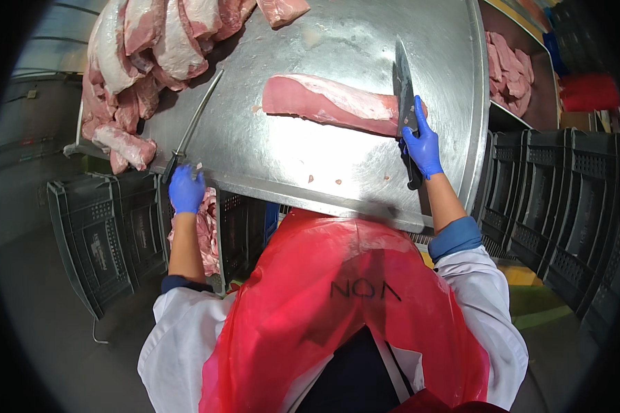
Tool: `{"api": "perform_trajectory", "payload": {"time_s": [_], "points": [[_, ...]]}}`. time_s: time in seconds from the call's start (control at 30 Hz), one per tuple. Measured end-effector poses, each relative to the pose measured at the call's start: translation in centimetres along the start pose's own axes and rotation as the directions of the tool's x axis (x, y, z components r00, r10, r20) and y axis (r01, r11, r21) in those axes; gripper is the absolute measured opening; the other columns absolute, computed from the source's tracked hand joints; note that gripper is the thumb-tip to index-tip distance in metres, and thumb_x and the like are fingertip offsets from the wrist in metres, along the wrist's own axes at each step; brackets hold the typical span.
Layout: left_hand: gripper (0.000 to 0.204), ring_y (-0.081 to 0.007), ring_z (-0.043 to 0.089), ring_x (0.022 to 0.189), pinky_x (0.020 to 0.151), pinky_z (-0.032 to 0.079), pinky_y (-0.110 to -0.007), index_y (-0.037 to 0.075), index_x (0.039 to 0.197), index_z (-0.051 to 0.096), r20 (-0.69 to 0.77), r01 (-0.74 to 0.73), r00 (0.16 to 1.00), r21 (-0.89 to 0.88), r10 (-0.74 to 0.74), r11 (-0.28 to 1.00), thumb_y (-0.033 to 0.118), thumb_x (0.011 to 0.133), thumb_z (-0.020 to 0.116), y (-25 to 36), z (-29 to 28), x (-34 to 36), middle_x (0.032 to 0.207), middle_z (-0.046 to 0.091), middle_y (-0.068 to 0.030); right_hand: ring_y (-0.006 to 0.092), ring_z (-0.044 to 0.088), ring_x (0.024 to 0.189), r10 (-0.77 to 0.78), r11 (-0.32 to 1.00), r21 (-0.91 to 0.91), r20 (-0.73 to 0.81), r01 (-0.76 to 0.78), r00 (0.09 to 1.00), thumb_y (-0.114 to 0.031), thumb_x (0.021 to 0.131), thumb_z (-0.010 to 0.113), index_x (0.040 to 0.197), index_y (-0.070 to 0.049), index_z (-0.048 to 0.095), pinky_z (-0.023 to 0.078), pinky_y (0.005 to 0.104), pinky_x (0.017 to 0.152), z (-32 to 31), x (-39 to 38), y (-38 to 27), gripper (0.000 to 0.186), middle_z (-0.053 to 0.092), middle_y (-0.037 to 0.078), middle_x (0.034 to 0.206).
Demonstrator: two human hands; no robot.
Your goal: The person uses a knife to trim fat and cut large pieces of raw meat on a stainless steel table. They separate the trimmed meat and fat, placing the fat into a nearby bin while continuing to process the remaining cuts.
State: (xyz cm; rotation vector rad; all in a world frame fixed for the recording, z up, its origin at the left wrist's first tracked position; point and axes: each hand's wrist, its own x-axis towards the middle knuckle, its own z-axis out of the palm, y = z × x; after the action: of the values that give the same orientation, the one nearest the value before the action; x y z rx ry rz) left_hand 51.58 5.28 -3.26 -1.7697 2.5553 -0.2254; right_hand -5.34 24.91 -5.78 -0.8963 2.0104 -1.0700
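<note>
My right hand in a blue glove is closed on a large knife, index finger extended along it. The blade crosses the right end of a long pink loin with white fat, lying on the steel table. My left hand, also gloved, has its fingers bent beside the black handle of a honing steel at the table's front edge; what they grip is unclear. The steel's rod points away over the table. Several fatty meat cuts are heaped at the back left. Small scraps lie before the loin.
A metal tub of pink meat pieces sits beyond the table's right edge. Dark plastic crates stand at the right, and more at the left. A crate of meat trimmings is below the front edge, by my left arm.
</note>
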Motion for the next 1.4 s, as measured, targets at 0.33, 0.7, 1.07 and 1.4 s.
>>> {"api": "perform_trajectory", "payload": {"time_s": [0.33,0.7,1.07,1.4], "points": [[0.048,-0.0385,0.06,0.11,0.096,0.048,-0.047,0.005,0.12,0.064,-0.304,-0.487,0.871,-0.644,0.387,0.59,0.039,0.087,0.071,22.0,2.6,20.5,0.116,0.066,-0.0183,0.0185,0.064,0.061,0.101,0.984,-0.138,-0.068,-0.11,0.993,-0.012,0.095,0.054,0.16,-0.029,0.026,0.054,0.034,0.063,3.4,-6.7,-1.7,0.072,0.069,0.017,0.074],[0.041,-0.0395,0.06,0.1,0.088,0.049,-0.048,0.005,0.115,0.064,-0.148,-0.425,0.894,-0.578,0.422,0.697,0.038,0.091,0.064,23.4,3.5,15.3,0.11,0.066,-0.0167,0.0099,0.06,0.06,0.206,0.936,0.317,-0.139,-0.154,0.969,-0.006,0.096,0.057,0.161,-0.025,0.024,0.052,0.0272,0.051,7.3,-4.2,-1.1,0.075,0.065,0.006,0.082],[0.04,-0.0393,0.058,0.101,0.085,0.047,-0.052,0.006,0.118,0.06,-0.061,-0.243,0.964,-0.594,0.258,0.767,0.037,0.092,0.064,25.4,1.9,7.5,0.111,0.062,-0.0177,0.0112,0.061,0.061,0.22,0.912,0.363,-0.036,-0.192,0.975,-0.004,0.094,0.055,0.161,-0.02,0.022,0.053,0.029,0.053,6.1,-2.3,-3.2,0.077,0.065,0.008,0.079],[0.038,-0.0414,0.056,0.098,0.081,0.045,-0.053,0.0,0.109,0.058,-0.339,-0.513,0.858,-0.568,0.385,0.644,0.027,0.084,0.069,30.3,-2.4,5.6,0.105,0.058,-0.0246,0.0093,0.057,0.059,0.256,0.831,0.496,0.061,-0.252,0.965,0.006,0.092,0.05,0.162,-0.018,0.017,0.052,0.024,0.055,-2.1,-19.7,-0.3,0.081,0.065,0.007,0.091]]}}
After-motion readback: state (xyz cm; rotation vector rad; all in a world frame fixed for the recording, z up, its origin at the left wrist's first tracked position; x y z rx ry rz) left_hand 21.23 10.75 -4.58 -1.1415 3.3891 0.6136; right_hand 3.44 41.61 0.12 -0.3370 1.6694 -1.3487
